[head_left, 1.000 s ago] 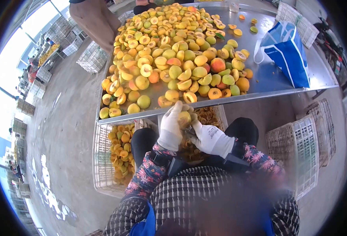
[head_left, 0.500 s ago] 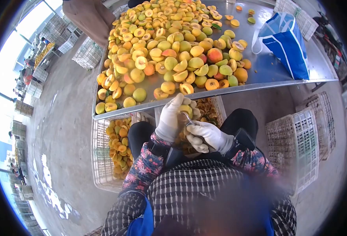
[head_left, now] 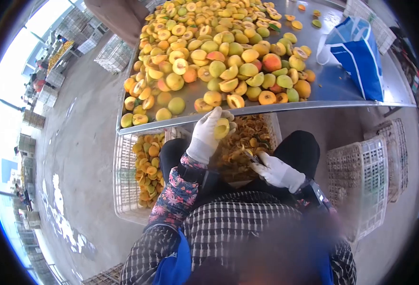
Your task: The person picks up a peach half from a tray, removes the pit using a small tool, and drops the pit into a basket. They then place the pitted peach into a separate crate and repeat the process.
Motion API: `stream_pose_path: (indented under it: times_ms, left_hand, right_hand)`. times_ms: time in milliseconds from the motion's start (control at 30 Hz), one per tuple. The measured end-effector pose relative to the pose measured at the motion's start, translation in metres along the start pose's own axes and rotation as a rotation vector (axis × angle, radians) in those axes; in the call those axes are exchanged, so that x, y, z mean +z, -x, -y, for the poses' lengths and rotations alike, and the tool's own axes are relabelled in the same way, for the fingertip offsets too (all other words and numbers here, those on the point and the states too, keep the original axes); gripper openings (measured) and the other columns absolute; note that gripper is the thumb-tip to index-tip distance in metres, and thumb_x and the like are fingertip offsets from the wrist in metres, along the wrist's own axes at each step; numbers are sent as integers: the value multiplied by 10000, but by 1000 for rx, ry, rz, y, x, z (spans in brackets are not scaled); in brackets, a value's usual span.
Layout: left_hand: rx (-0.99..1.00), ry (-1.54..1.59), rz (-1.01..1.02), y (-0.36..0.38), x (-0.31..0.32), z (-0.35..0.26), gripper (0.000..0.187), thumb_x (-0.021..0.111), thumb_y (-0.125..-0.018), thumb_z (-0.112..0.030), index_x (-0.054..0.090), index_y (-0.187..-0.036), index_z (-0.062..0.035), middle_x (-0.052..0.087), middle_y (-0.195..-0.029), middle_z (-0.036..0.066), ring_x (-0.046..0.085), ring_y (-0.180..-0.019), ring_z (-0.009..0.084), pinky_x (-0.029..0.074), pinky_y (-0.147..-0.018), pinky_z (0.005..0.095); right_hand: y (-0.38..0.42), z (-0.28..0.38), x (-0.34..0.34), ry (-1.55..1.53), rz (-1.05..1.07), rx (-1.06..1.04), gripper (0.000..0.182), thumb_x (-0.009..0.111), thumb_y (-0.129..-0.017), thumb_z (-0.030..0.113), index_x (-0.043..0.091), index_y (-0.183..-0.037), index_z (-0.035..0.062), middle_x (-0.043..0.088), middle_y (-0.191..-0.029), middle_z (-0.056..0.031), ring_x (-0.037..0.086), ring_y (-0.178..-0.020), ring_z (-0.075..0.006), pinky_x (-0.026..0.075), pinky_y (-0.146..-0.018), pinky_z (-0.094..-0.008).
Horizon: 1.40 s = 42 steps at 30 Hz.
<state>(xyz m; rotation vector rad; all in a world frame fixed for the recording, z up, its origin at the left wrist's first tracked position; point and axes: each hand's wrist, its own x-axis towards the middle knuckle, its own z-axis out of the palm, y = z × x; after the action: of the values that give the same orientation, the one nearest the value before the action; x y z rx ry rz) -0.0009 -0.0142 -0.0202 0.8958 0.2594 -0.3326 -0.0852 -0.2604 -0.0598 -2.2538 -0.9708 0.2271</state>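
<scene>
My left hand (head_left: 204, 137), in a white glove, holds a yellow peach half (head_left: 222, 128) just below the table's front edge. Its cut face shows. My right hand (head_left: 281, 173), also gloved, sits lower and to the right, closed around a small pitting tool (head_left: 251, 156) with a metal tip and a dark handle; the tip's exact shape is too small to tell. Tool and fruit are apart. Under both hands is a crate of brownish-orange peach scraps (head_left: 247, 137). A large pile of whole and halved peaches (head_left: 214, 52) covers the metal table (head_left: 330, 88).
Left of my legs, a white crate (head_left: 124, 190) holds peach halves. A blue bag (head_left: 356, 61) stands on the table's right side. Stacked crates (head_left: 361, 175) stand on the floor at right. Another person (head_left: 117, 16) is by the table's far left corner.
My right hand has drawn the tool away from the peach, down and to the right. My left hand keeps the fruit, whose cut face now shows. The view has shifted slightly.
</scene>
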Motion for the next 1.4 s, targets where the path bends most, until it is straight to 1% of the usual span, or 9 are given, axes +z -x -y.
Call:
stream_pose_path:
  times_ms: [100,233,267,333,700,800,867,933,1400]
  left_hand:
    - [382,-375,-62,22,-25,-28,323,610,-948,-287,627,-1031,26,673,-902,87,659,-780,180,534,-708,280]
    - [564,-808,-478,28,-114,-80,259,658,-902,-196,657,-1068,2,681,-896,81,659,-813,182,519,-724,304]
    - [847,-1583,-655,41,-121,-98,308,693,-851,-225,660,-1102,-49,677,-975,121,653,-899,281,511,-804,369]
    - [850,-1582,-793,33,-128,-114,344,703,-815,-262,666,-1109,-86,648,-1090,164,615,-1002,351,479,-884,415]
    - [399,-1937,-280,-69,-101,-106,442,671,-796,-354,633,-1185,-147,646,-1129,132,632,-1015,263,491,-875,374]
    - [242,-1074,-380,-70,-95,-111,339,597,-877,-234,621,-1162,-53,658,-1034,91,650,-945,211,539,-773,331]
    - [305,-61,-198,-49,-73,-114,325,533,-915,-208,607,-1170,-22,662,-1072,96,664,-930,243,560,-777,364]
    - [192,165,-62,-27,-51,-107,371,466,-944,-251,593,-1185,0,661,-1104,122,661,-961,253,566,-767,377]
    - [381,-3,17,5,26,-20,389,332,-997,-240,536,-1212,13,611,-1126,145,599,-1009,220,497,-897,326]
  right_hand:
    - [-14,28,-20,-256,56,372,380,532,-947,224,426,-1261,40,563,-745,-249,599,-744,-415,440,-615,-473]
    - [-21,20,-13,-211,125,416,477,531,-944,224,360,-1356,53,599,-789,-280,605,-768,-437,439,-638,-493]
    - [-22,17,-8,-225,111,384,480,532,-943,224,359,-1356,52,600,-793,-282,604,-772,-441,441,-644,-494]
    - [-24,12,3,-246,78,323,485,534,-940,225,356,-1356,50,601,-800,-287,602,-782,-449,446,-655,-498]
    - [-30,11,9,-239,159,515,544,566,-923,276,344,-1354,30,627,-879,-288,607,-861,-458,466,-711,-493]
    - [-24,-14,30,-370,54,466,475,570,-924,272,406,-1294,23,623,-857,-266,610,-832,-446,469,-689,-481]
    - [-39,10,3,-397,28,473,424,575,-923,265,447,-1241,16,619,-846,-251,612,-816,-435,471,-677,-470]
    - [-52,21,-9,-215,-157,263,327,590,-918,233,500,-1142,12,616,-828,-225,618,-793,-409,474,-652,-450]
    - [-108,65,-32,-67,-399,156,404,579,-891,87,405,-1233,-38,612,-779,-202,610,-707,-408,459,-587,-453]
